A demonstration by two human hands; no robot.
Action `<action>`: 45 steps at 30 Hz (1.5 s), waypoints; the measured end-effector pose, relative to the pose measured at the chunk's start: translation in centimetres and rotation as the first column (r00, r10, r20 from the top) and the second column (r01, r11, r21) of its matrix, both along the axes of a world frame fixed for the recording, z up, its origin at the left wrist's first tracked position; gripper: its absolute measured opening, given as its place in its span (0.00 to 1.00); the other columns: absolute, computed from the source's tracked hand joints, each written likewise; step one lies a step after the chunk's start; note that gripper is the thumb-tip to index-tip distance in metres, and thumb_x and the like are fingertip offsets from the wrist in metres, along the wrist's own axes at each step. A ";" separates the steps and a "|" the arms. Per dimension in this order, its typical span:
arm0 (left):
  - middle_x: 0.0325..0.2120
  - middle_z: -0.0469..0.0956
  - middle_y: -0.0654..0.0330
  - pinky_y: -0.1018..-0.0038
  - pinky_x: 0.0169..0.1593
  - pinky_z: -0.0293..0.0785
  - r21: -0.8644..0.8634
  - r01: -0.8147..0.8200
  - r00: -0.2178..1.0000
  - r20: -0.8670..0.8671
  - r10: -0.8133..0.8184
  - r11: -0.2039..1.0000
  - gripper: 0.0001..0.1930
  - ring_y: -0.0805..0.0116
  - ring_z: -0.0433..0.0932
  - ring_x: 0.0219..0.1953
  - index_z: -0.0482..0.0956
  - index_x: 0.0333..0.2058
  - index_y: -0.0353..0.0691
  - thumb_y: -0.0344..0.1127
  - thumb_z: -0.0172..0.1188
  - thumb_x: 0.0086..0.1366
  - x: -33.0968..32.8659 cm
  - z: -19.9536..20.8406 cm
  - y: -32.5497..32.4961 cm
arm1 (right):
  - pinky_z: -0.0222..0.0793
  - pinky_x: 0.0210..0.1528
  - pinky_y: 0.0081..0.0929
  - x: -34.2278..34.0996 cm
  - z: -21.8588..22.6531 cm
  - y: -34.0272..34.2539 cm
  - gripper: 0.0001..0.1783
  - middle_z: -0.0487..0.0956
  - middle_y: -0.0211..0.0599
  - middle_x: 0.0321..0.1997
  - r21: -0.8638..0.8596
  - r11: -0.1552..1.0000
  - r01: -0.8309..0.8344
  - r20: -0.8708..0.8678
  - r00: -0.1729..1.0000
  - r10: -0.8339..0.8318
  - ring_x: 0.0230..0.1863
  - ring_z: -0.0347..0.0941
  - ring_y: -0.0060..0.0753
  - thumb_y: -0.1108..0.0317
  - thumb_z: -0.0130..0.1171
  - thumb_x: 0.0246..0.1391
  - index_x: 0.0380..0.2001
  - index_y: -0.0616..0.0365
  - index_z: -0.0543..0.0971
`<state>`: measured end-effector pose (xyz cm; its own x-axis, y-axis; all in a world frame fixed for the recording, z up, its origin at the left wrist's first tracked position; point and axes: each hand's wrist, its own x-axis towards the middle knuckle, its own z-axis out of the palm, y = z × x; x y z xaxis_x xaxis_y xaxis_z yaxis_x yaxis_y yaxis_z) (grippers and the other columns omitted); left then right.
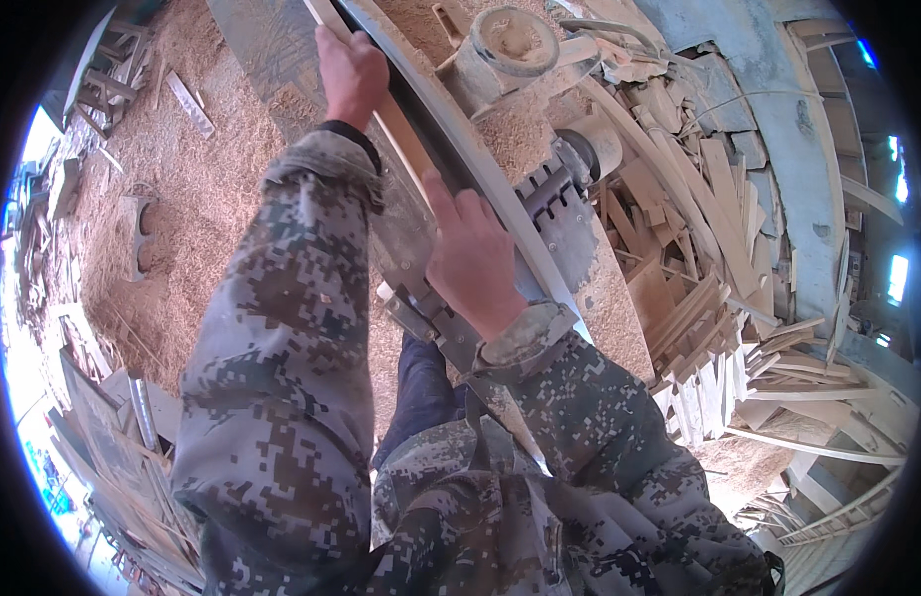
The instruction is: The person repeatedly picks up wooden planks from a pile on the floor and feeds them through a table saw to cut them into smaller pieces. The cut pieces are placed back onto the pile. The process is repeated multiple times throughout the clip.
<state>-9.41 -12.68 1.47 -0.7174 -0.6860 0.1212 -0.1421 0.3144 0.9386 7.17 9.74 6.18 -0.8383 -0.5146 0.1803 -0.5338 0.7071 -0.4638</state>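
Note:
A narrow, pale wooden strip (403, 147) lies lengthwise on the metal bed of a woodworking machine, along a long raised fence (477, 171). My left hand (353, 77) is closed over the strip toward its far part. Closer to my body, my right hand (472, 260) has its fingers bent onto the near part of the same strip, the index finger lying along it. My right palm hides where the strip's near end is. Dusty metal bed (282, 62) shows left of my left hand.
Right of the fence are a slotted metal part (552, 199) and a round dusty housing (510, 42). Stacked wood offcuts (694, 328) fill the right side beside a grey wall (798, 129). Sawdust (217, 214) covers the floor at left, around a metal bracket-like piece (133, 236).

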 end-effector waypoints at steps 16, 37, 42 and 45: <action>0.56 0.80 0.38 0.61 0.64 0.72 0.113 -0.104 0.958 -0.255 0.130 0.988 0.23 0.45 0.79 0.59 0.68 0.67 0.27 0.37 0.45 0.83 13.5 -0.4 17.6 | 0.73 0.38 0.45 13.2 1.2 15.8 0.34 0.72 0.39 0.37 0.018 1.000 0.009 -0.042 0.999 -0.009 0.38 0.75 0.47 0.76 0.63 0.59 0.70 0.55 0.74; 0.74 0.60 0.34 0.60 0.79 0.53 0.251 -0.089 0.995 -0.025 0.098 0.964 0.31 0.39 0.60 0.77 0.52 0.76 0.27 0.30 0.44 0.79 34.0 2.2 44.7 | 0.78 0.41 0.45 32.1 1.5 43.8 0.24 0.81 0.45 0.38 -0.014 0.998 0.069 -0.008 0.998 -0.069 0.39 0.79 0.52 0.85 0.60 0.50 0.51 0.62 0.87; 0.72 0.64 0.34 0.61 0.75 0.62 0.292 -0.096 0.993 -0.035 0.111 0.952 0.30 0.38 0.65 0.74 0.53 0.77 0.28 0.32 0.43 0.80 31.5 2.2 41.8 | 0.72 0.33 0.47 29.3 1.2 40.6 0.26 0.78 0.40 0.34 -0.082 0.995 0.064 -0.075 0.995 -0.071 0.36 0.75 0.50 0.82 0.63 0.51 0.55 0.53 0.87; 0.69 0.68 0.34 0.60 0.70 0.67 0.252 -0.126 0.992 0.007 0.128 0.960 0.30 0.39 0.70 0.70 0.54 0.77 0.29 0.32 0.43 0.80 29.9 1.9 40.1 | 0.72 0.33 0.46 28.3 0.9 38.9 0.28 0.77 0.38 0.33 -0.088 0.992 0.091 -0.103 0.990 -0.100 0.36 0.75 0.49 0.82 0.63 0.50 0.55 0.49 0.87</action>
